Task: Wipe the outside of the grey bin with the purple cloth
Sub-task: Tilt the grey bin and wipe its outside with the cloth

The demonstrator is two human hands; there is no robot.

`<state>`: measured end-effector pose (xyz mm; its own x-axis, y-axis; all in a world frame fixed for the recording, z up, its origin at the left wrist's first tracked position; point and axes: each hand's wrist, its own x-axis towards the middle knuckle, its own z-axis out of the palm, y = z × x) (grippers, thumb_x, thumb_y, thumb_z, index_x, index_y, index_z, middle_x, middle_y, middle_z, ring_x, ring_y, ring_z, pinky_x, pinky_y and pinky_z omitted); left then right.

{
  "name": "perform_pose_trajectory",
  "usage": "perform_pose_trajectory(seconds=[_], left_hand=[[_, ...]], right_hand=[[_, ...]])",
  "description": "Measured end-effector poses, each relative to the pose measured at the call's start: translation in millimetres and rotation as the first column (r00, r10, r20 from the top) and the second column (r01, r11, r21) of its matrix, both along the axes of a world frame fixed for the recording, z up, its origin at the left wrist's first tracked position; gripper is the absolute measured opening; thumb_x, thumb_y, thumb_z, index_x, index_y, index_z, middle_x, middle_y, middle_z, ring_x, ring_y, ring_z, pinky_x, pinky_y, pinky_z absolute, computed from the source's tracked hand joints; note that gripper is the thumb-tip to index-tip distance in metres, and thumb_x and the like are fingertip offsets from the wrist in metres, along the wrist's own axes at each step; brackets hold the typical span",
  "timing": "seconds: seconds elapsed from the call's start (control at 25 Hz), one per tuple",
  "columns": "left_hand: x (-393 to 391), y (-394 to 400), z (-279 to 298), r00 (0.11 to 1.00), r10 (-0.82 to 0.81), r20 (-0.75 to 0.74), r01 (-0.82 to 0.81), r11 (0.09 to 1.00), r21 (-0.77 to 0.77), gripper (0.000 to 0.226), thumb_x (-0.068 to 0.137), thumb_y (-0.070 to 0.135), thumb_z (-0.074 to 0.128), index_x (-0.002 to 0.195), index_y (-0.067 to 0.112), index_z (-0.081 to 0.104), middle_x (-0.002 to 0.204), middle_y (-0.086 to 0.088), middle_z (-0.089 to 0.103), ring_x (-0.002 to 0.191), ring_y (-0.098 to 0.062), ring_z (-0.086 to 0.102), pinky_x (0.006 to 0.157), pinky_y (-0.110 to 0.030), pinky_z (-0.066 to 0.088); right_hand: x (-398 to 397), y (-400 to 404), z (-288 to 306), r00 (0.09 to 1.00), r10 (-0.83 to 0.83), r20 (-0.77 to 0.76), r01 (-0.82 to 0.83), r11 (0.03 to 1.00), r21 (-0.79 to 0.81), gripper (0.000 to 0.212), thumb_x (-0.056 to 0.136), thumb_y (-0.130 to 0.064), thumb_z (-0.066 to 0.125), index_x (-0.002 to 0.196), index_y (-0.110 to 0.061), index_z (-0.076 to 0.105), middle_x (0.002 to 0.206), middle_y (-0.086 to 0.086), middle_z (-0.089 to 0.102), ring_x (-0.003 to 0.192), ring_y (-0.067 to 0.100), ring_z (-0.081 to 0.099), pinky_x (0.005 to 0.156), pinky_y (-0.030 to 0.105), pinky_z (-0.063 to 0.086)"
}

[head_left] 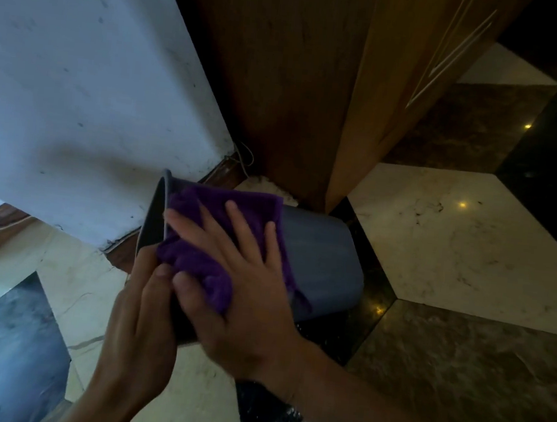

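On a marble floor (455,234) beside a white wall (78,89), the grey bin (323,266) is tilted, its rim gripped by the left hand (136,326). The purple cloth (204,265) is pressed flat-handed against its upper side by the right hand (238,295); wiping is judged under way, with the lower side left.

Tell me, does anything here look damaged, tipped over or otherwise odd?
The grey bin is tipped on its side, but only because the left hand holds its rim while the right hand presses the purple cloth on it. The white wall is scuffed with dark marks, and loose wires hang at its corner.
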<state>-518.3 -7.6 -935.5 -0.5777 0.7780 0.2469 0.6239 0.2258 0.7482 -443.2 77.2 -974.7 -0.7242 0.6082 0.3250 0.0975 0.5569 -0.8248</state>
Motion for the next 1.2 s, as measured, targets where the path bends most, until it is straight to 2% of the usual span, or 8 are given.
perform_pose_trajectory(seconds=[0.32,0.56,0.72,0.84,0.92,1.0,1.08,1.2], left_hand=[[-27,-11,1,0.995,0.095,-0.006,-0.095,0.983,-0.159,0.029,0.097,0.035,0.022,0.092,0.034,0.050,0.081,0.003,0.059,0.064,-0.016,0.056,0.044,-0.036,0.045],[-29,-36,6,0.985,0.138,0.104,-0.104,0.954,-0.280,0.030,0.093,0.031,0.026,0.089,0.035,0.055,0.078,0.002,0.063,0.069,-0.006,0.061,0.052,-0.036,0.044],[-74,-6,32,0.722,0.430,0.542,-0.250,0.893,-0.376,0.033,0.092,0.041,0.038,0.090,0.021,0.065,0.095,-0.014,0.069,0.088,-0.034,0.063,0.067,-0.039,0.047],[-106,46,48,0.584,0.516,0.627,-0.193,0.838,-0.510,0.057,0.091,0.061,0.042,0.097,0.007,0.060,0.096,-0.017,0.064,0.088,-0.035,0.062,0.071,-0.038,0.048],[-112,70,40,0.687,0.553,0.471,-0.258,0.792,-0.553,0.054,0.096,0.050,0.044,0.115,0.002,0.059,0.107,-0.019,0.064,0.094,-0.036,0.061,0.083,-0.041,0.049],[-106,77,32,0.809,0.551,0.204,-0.379,0.756,-0.534,0.042,0.099,0.037,0.042,0.107,0.000,0.061,0.106,-0.019,0.061,0.084,-0.032,0.059,0.072,-0.036,0.046],[-90,72,30,0.865,0.495,0.088,-0.411,0.797,-0.442,0.040,0.098,0.033,0.042,0.085,0.001,0.061,0.092,-0.020,0.059,0.068,-0.026,0.054,0.058,-0.032,0.038],[-61,40,22,0.956,0.294,0.018,-0.278,0.921,-0.272,0.044,0.100,0.037,0.037,0.089,0.005,0.066,0.083,-0.010,0.067,0.067,-0.020,0.060,0.060,-0.032,0.043]], right_hand=[[36,74,-76,0.922,-0.278,0.270,0.309,0.948,-0.078,0.052,0.096,-0.057,0.023,0.148,-0.057,0.018,0.161,-0.016,0.029,0.151,0.010,0.011,0.122,0.051,0.000],[64,85,-102,0.909,-0.354,0.221,0.411,0.848,-0.335,0.046,0.091,-0.056,0.034,0.137,-0.062,0.032,0.146,-0.026,0.038,0.142,0.011,0.026,0.104,0.039,0.032],[72,60,-116,0.907,-0.383,0.177,0.404,0.908,-0.108,0.049,0.095,-0.057,0.030,0.143,-0.054,0.029,0.152,-0.017,0.037,0.140,0.014,0.027,0.093,0.032,0.033],[76,45,-124,0.914,-0.373,0.158,0.372,0.927,0.042,0.051,0.098,-0.054,0.028,0.147,-0.044,0.032,0.155,-0.007,0.040,0.143,0.025,0.029,0.096,0.034,0.040],[81,42,-127,0.919,-0.364,0.155,0.349,0.930,0.113,0.051,0.098,-0.053,0.029,0.148,-0.042,0.033,0.154,-0.005,0.042,0.144,0.027,0.029,0.098,0.035,0.041],[85,40,-127,0.928,-0.354,0.116,0.354,0.935,0.022,0.052,0.097,-0.057,0.030,0.147,-0.044,0.035,0.154,-0.008,0.041,0.145,0.022,0.028,0.103,0.030,0.037],[85,37,-125,0.923,-0.385,-0.016,0.364,0.884,-0.293,0.048,0.095,-0.054,0.037,0.142,-0.043,0.044,0.150,-0.010,0.045,0.143,0.017,0.032,0.107,0.027,0.032],[81,36,-116,0.856,-0.514,-0.053,0.324,0.613,-0.720,0.033,0.095,-0.042,0.048,0.126,-0.040,0.058,0.136,-0.004,0.059,0.126,0.014,0.053,0.104,0.029,0.039]])
